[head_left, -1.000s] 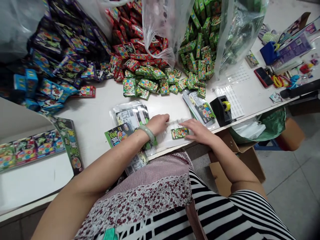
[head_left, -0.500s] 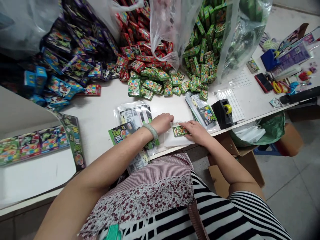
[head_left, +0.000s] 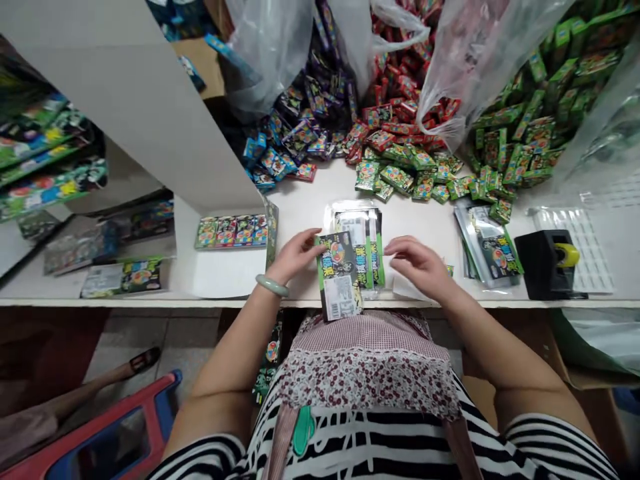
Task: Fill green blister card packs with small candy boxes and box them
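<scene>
I have my left hand (head_left: 295, 257) at the left edge of the card (head_left: 340, 267); from here I can't tell whether its fingers pinch. My right hand's (head_left: 421, 267) fingers hang parted beside the stack (head_left: 376, 263). The card overhangs the worktop's (head_left: 300, 208) front edge; bare room lies beyond my left hand. One tray (head_left: 225, 280), four boxes (head_left: 233, 231), one dispenser (head_left: 543, 267).

Soft, diffuse light falls evenly across a white tabletop (head_left: 297, 208) and glints off crinkled plastic bags (head_left: 280, 57), while the floor (head_left: 193, 341) lies dimmer, lettering on a printed card (head_left: 340, 275) blurs and wide-angle distortion stretches the edges.
</scene>
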`<control>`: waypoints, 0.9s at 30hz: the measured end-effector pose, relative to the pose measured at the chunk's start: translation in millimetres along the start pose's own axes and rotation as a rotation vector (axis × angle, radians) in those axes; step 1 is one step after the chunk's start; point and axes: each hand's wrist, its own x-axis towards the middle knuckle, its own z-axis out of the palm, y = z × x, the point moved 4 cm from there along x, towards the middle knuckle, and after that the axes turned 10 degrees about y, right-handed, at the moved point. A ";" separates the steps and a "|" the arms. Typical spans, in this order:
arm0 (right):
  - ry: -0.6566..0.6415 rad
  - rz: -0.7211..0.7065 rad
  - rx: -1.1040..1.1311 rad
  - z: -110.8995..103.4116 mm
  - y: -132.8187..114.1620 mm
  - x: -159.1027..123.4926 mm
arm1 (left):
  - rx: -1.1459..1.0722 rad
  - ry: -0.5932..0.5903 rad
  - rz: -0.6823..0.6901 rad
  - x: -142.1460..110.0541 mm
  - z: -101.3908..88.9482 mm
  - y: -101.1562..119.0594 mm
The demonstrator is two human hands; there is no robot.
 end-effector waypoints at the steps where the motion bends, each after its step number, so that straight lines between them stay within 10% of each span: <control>1: -0.060 0.060 0.054 19.2 1.7 7.1 | -0.034 -0.006 -0.016 -4.3 3.3 0.7; 5: -0.129 0.186 0.094 54.8 2.4 26.9 | -0.211 0.047 0.026 -24.1 -0.5 18.9; 14: -0.336 -0.091 0.012 50.3 -81.2 66.7 | -0.406 0.078 0.409 -58.4 -9.7 76.7; 27: -0.455 0.075 -0.175 73.1 -67.6 75.2 | -0.380 0.151 0.398 -62.9 -3.5 75.2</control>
